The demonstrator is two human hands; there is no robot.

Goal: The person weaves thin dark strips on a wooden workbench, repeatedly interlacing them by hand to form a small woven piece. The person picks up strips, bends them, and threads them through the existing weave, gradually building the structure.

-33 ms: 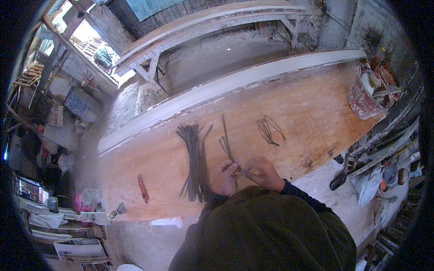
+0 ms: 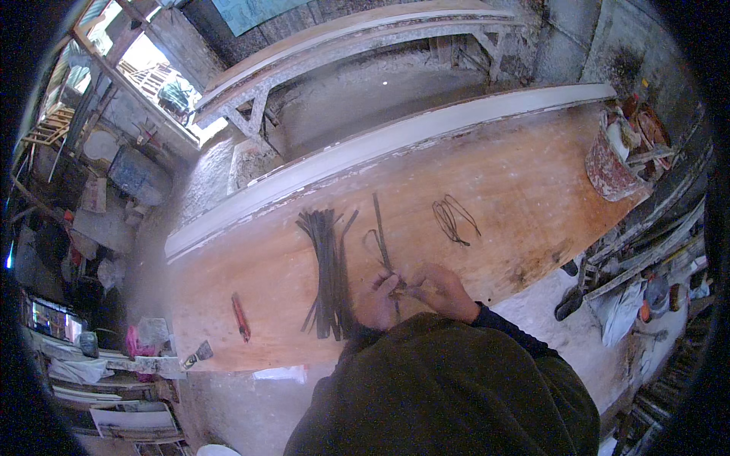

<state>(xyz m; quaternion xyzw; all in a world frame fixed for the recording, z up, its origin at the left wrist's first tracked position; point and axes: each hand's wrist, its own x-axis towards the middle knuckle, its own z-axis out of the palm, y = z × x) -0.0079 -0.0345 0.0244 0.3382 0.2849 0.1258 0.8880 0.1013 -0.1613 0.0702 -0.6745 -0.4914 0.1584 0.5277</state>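
My left hand [image 2: 376,302] is closed round a long dark flat strip [image 2: 382,239] at the near edge of the wooden tabletop [image 2: 517,205]. Beyond the fingers the strip stretches away over the table, with a thin curled end looping beside it. Close on its right, my right hand [image 2: 443,292] pinches a dark length leading to the same spot; the fingers hide where the pieces meet. A thick bundle of similar dark strips [image 2: 328,277] lies just left of my left hand. Ahead of my right hand rests a loose coil of thin dark cord [image 2: 455,222].
A red-handled tool [image 2: 241,318] and a scraper [image 2: 198,356] lie at the table's left. A stained bucket [image 2: 610,169] stands at its far right corner. A pale raised board [image 2: 426,125] edges the far side. Beyond it stands a long bench [image 2: 357,38].
The strip's thin curled end has opened into a rounder loop and shifted slightly left. My fingers have moved a little; both hands keep their hold.
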